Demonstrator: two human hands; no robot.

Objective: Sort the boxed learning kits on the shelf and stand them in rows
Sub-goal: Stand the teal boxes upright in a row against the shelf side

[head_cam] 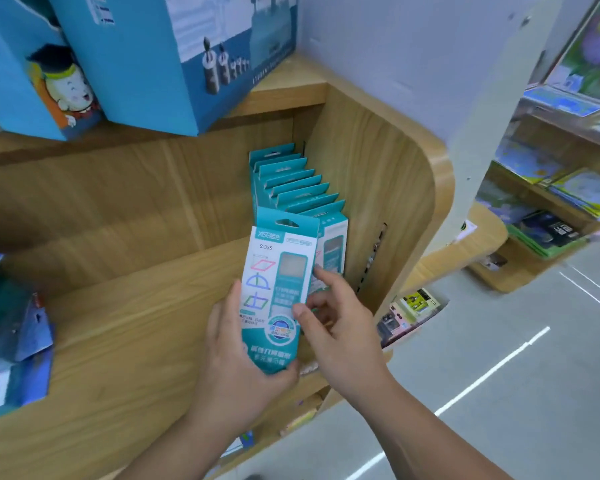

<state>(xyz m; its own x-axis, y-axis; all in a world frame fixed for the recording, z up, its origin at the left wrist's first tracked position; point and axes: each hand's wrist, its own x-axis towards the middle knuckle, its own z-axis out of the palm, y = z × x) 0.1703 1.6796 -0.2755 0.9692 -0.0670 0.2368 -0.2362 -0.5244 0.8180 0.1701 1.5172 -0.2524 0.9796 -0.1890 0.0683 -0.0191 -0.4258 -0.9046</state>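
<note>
A teal-and-white boxed kit (274,289) marked S-335 stands upright at the front of a row of several matching teal boxes (291,183) that runs back along the right wall of the wooden shelf (136,341). My left hand (236,362) grips the front box by its lower left edge and bottom. My right hand (329,317) touches the box's right edge, thumb on its face and fingers behind it, against the box after it.
Big blue cartons (136,57) stand on the shelf above. Blue packets (11,341) lie at the shelf's left end. The shelf's side panel (388,202) is close on the right. Other racks with books (561,188) stand across the grey floor.
</note>
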